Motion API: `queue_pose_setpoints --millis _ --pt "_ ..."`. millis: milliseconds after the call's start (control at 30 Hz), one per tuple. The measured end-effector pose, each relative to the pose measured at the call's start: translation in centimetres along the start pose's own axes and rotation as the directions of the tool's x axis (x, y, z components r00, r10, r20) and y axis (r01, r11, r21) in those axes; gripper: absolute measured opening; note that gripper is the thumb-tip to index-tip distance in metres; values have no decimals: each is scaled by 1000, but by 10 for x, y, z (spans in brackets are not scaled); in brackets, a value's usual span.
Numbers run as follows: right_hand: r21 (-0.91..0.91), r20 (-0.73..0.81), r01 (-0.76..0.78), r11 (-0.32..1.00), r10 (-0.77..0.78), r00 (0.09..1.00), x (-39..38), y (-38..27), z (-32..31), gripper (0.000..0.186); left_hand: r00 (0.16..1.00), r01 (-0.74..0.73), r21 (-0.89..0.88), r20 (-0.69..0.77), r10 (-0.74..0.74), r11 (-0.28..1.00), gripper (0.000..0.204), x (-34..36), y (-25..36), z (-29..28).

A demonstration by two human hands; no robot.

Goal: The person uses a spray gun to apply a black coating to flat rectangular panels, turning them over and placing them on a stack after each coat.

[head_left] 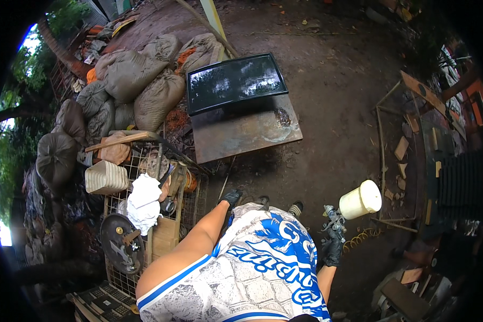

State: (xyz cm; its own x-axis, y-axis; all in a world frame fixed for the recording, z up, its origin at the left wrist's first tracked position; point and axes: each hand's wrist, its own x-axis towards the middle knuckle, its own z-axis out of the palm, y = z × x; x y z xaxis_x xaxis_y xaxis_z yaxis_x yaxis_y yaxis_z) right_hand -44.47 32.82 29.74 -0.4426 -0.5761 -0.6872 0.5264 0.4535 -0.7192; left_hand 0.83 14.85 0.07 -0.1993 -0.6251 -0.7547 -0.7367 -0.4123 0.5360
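My right hand, in a black glove, is closed on a spray gun with a white cylindrical cup; a coiled yellow hose hangs beside it. My left hand, also black-gloved, hangs open left of my patterned shirt, near a wire cart, holding nothing visible. Ahead, a glossy wet-looking black rectangular panel with raised rim lies over a stained flat board. On the cart are white cloths, stacked plastic containers and a round dark disc with a handle.
Several grey sacks are piled at the left with debris and trees behind. A pole leans behind the panel. At the right stand a metal frame, scattered wood offcuts and dark stacked slats. More boards lie at the lower right.
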Motion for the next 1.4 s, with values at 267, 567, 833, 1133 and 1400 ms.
queue_pose_setpoints --millis 267,567,833,1133,1400 --pt "-1 20 -9 1000 9 1000 0 -2 3 48 961 -106 151 -240 140 983 43 -26 26 -8" --pt "0 55 9 1000 -9 998 -2 6 -5 35 953 -224 78 -191 235 972 55 -11 10 -17" --pt "-114 -27 56 992 -60 998 -10 -2 -1 27 940 -53 75 -332 75 996 62 -3 23 -45" --pt "-21 -49 25 999 -26 998 -1 5 -11 35 677 -402 -522 -723 -139 752 74 -12 22 -86" --pt "-44 -31 16 999 -17 999 -8 -3 -2 38 348 -369 -425 -888 -302 826 83 -13 -3 -100"
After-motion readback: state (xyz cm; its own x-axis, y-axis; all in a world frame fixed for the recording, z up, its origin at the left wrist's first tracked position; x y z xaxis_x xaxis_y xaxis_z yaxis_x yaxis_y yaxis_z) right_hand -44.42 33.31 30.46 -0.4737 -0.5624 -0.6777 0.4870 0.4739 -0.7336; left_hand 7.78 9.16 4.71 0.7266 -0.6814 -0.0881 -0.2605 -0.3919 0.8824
